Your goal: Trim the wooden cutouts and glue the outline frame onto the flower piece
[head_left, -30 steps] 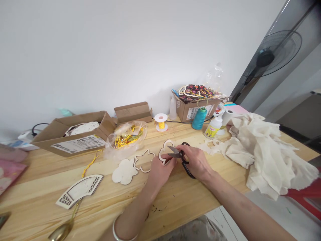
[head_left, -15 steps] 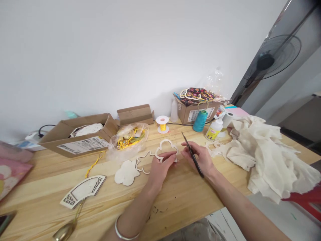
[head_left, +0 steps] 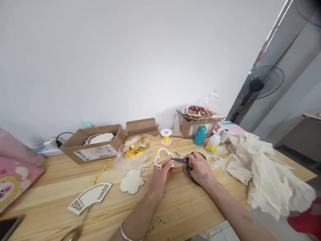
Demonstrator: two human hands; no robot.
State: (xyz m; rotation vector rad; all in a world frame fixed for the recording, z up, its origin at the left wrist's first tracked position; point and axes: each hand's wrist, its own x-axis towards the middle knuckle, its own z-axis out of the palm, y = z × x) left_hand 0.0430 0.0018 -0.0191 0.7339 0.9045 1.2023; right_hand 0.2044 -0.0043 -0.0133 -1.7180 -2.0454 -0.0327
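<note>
My left hand [head_left: 162, 175] is closed on the lower edge of a pale cloud-shaped wooden frame [head_left: 157, 154], holding it up off the table. In my right hand [head_left: 199, 167] is a pair of black-handled scissors [head_left: 180, 160]; the blades look parted, and one tip reaches the frame's right edge beside my left fingertips. To the left of my left hand lie a thin spiky wooden outline [head_left: 143, 172] and a solid cloud-shaped wooden piece [head_left: 131, 181]. Farther left rests a fan-shaped wooden piece [head_left: 90, 198] with a yellow cord [head_left: 101, 172].
Behind stand a cardboard box [head_left: 95, 152], a plastic bag of yellow cords [head_left: 135, 150], a yellow thread spool [head_left: 166, 137], a teal thread cone [head_left: 200, 135], a glue bottle [head_left: 212, 144] and a filled box [head_left: 192, 129]. Cream cloth [head_left: 265, 170] heaps on the right; a phone [head_left: 10, 227] lies front left.
My right hand has turned the scissors so they point left, with blades parted, and brought them to the frame's right edge. My left hand still holds the frame. The camera view has shifted.
</note>
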